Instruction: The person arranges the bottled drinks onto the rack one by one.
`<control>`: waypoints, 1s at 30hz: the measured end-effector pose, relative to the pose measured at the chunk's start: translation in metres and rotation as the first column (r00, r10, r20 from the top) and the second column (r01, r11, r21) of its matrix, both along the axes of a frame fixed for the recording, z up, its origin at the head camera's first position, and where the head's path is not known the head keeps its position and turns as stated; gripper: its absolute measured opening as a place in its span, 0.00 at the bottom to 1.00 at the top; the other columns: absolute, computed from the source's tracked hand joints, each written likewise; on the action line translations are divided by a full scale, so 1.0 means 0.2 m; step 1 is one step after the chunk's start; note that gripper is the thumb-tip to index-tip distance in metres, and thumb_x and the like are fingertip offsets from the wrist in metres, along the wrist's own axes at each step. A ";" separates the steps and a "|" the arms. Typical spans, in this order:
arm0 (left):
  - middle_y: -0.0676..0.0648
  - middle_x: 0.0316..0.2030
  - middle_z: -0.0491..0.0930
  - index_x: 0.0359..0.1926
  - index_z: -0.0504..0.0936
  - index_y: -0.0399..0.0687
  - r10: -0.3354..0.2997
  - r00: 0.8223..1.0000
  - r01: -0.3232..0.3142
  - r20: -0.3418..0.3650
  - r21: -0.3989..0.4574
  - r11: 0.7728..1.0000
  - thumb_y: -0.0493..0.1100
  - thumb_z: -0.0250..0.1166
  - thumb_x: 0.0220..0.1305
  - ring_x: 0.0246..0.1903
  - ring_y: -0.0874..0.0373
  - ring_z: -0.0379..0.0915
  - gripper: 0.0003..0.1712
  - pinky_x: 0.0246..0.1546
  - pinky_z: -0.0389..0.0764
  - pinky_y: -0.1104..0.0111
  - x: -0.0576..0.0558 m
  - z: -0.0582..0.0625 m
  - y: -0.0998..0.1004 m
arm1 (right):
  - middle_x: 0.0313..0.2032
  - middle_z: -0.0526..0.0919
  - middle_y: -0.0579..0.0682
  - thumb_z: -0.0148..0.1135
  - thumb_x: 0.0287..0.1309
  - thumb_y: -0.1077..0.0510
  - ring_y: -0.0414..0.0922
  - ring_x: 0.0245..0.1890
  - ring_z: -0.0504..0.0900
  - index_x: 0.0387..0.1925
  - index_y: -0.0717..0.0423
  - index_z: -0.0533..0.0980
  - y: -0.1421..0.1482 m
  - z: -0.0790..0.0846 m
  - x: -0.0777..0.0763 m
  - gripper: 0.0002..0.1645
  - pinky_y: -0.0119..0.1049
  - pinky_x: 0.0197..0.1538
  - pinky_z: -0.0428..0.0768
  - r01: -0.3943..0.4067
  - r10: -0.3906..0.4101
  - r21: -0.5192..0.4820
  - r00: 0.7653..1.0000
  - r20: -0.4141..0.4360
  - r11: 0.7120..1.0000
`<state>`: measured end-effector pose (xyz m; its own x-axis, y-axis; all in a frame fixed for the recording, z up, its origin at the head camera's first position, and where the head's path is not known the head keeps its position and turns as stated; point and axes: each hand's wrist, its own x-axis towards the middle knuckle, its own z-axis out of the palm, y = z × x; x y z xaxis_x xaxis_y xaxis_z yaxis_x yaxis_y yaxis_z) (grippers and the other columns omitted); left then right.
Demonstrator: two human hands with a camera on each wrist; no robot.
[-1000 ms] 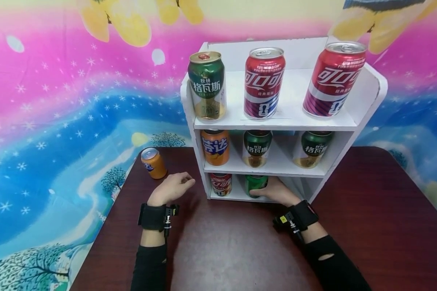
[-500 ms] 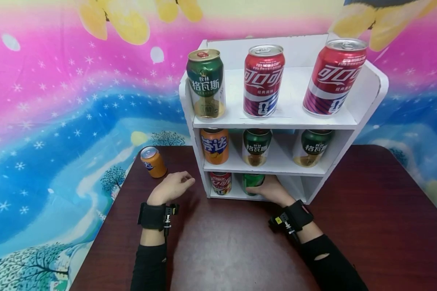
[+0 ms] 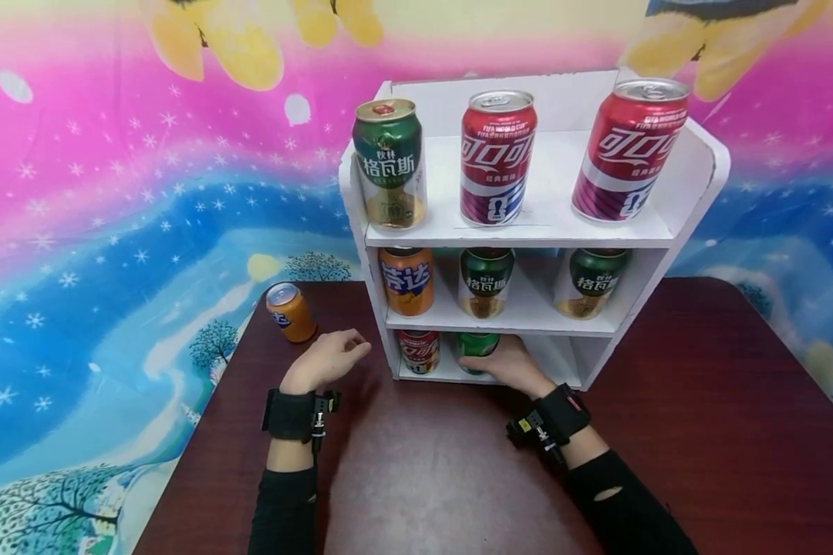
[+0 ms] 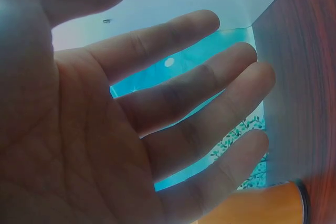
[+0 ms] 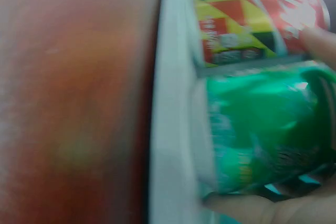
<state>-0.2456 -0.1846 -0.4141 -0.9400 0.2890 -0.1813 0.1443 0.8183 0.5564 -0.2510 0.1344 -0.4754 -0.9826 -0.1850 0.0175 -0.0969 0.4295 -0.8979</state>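
Observation:
On the bottom shelf of a white rack [image 3: 426, 235], my right hand [image 3: 515, 365] grips a green can [image 3: 473, 344], with the thumb across its front. In the right wrist view the green can [image 5: 268, 129] stands close beside a red can [image 5: 262, 22]; the far fingers are mostly hidden. My left hand [image 3: 328, 358] holds nothing and hovers low over the table's left side, its fingers [image 4: 173, 87] loosely spread in the left wrist view. Nearest to it is an orange can [image 3: 297, 320] on the table.
Red cans [image 3: 497, 169] and a green-and-gold can [image 3: 390, 173] stand on the rack's top. The middle shelf bears an orange can [image 3: 407, 289] and two green-and-gold cans [image 3: 486, 289]. Behind the brown table [image 3: 416, 462] hangs a printed backdrop [image 3: 111, 193].
My right hand has slid the green can a little to the left along the bottom shelf, nearer the red can. The left hand stays in place.

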 end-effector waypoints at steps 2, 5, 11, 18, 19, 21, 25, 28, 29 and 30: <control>0.45 0.42 0.79 0.53 0.77 0.44 -0.001 1.000 0.001 -0.001 -0.002 1.000 0.51 0.54 0.70 0.39 0.56 0.75 0.19 0.44 0.76 0.57 0.00 0.00 0.00 | 0.52 0.76 0.54 0.73 0.47 0.49 0.50 0.52 0.75 0.61 0.55 0.65 0.02 0.01 0.00 0.42 0.46 0.55 0.71 -0.036 0.037 -0.041 0.999 0.032 0.999; 0.46 0.42 0.80 0.53 0.77 0.43 0.000 1.000 0.000 -0.001 -0.004 1.000 0.52 0.54 0.70 0.37 0.56 0.75 0.20 0.43 0.77 0.57 0.01 0.00 0.00 | 0.55 0.74 0.55 0.72 0.49 0.47 0.51 0.55 0.73 0.64 0.54 0.63 0.04 0.02 0.00 0.44 0.47 0.57 0.69 -0.074 0.078 -0.082 0.996 0.052 0.994; 0.46 0.42 0.79 0.53 0.77 0.44 0.007 1.000 -0.007 0.000 -0.006 1.000 0.54 0.54 0.69 0.37 0.56 0.75 0.21 0.42 0.77 0.57 0.00 -0.01 -0.01 | 0.56 0.72 0.58 0.72 0.49 0.50 0.53 0.55 0.72 0.65 0.58 0.61 0.04 0.02 -0.02 0.46 0.48 0.59 0.67 -0.110 0.110 -0.103 0.994 0.000 0.989; 0.45 0.45 0.79 0.53 0.77 0.44 0.014 1.000 -0.014 -0.011 -0.008 1.000 0.54 0.54 0.69 0.41 0.54 0.75 0.21 0.46 0.76 0.55 0.00 0.00 -0.01 | 0.53 0.75 0.58 0.71 0.50 0.48 0.52 0.52 0.75 0.62 0.60 0.65 0.03 0.03 -0.01 0.41 0.46 0.56 0.70 -0.064 0.064 -0.049 0.998 0.013 0.997; 0.45 0.45 0.79 0.53 0.77 0.44 0.011 1.000 -0.011 -0.013 -0.008 1.000 0.54 0.54 0.69 0.41 0.54 0.76 0.21 0.46 0.76 0.55 0.00 0.01 -0.01 | 0.52 0.76 0.58 0.71 0.49 0.47 0.52 0.52 0.75 0.61 0.60 0.66 0.02 0.03 0.00 0.42 0.46 0.55 0.71 -0.045 0.046 -0.031 0.999 0.020 0.998; 0.45 0.45 0.79 0.53 0.77 0.44 0.009 1.000 -0.009 -0.014 -0.007 1.000 0.54 0.54 0.69 0.42 0.54 0.76 0.21 0.46 0.76 0.55 0.01 0.01 0.00 | 0.52 0.76 0.57 0.71 0.48 0.45 0.51 0.51 0.76 0.60 0.60 0.67 0.01 0.03 0.00 0.42 0.46 0.54 0.72 -0.016 0.016 0.000 0.999 0.032 1.000; 0.45 0.45 0.79 0.53 0.77 0.43 0.005 1.000 -0.005 -0.017 -0.007 1.000 0.53 0.54 0.69 0.42 0.54 0.75 0.21 0.46 0.76 0.55 0.01 0.02 0.00 | 0.50 0.77 0.57 0.71 0.48 0.45 0.51 0.50 0.76 0.59 0.61 0.67 -0.01 0.03 0.01 0.41 0.46 0.53 0.73 0.026 -0.026 0.020 1.000 0.017 0.999; 0.44 0.44 0.79 0.53 0.77 0.43 0.004 1.000 -0.004 -0.015 -0.007 1.000 0.53 0.54 0.69 0.41 0.54 0.75 0.21 0.46 0.76 0.55 0.01 0.02 0.00 | 0.49 0.77 0.57 0.72 0.48 0.47 0.51 0.48 0.77 0.58 0.61 0.67 -0.03 0.03 0.02 0.40 0.46 0.51 0.74 0.047 -0.046 0.020 0.999 -0.014 0.999; 0.45 0.44 0.79 0.53 0.77 0.43 0.005 1.000 -0.005 -0.014 -0.006 1.000 0.53 0.54 0.69 0.41 0.54 0.75 0.21 0.46 0.76 0.55 0.01 0.02 0.00 | 0.49 0.77 0.57 0.72 0.48 0.47 0.51 0.48 0.77 0.58 0.61 0.66 -0.04 0.03 0.02 0.41 0.46 0.51 0.74 0.053 -0.052 0.016 0.998 -0.028 0.998; 0.45 0.44 0.79 0.53 0.77 0.43 0.005 1.000 -0.005 -0.014 -0.007 1.000 0.53 0.54 0.69 0.40 0.54 0.75 0.21 0.45 0.76 0.55 0.01 0.02 0.00 | 0.50 0.77 0.57 0.72 0.48 0.47 0.51 0.49 0.77 0.59 0.61 0.65 -0.04 0.03 0.03 0.42 0.46 0.51 0.74 0.064 -0.063 0.017 0.997 -0.041 0.998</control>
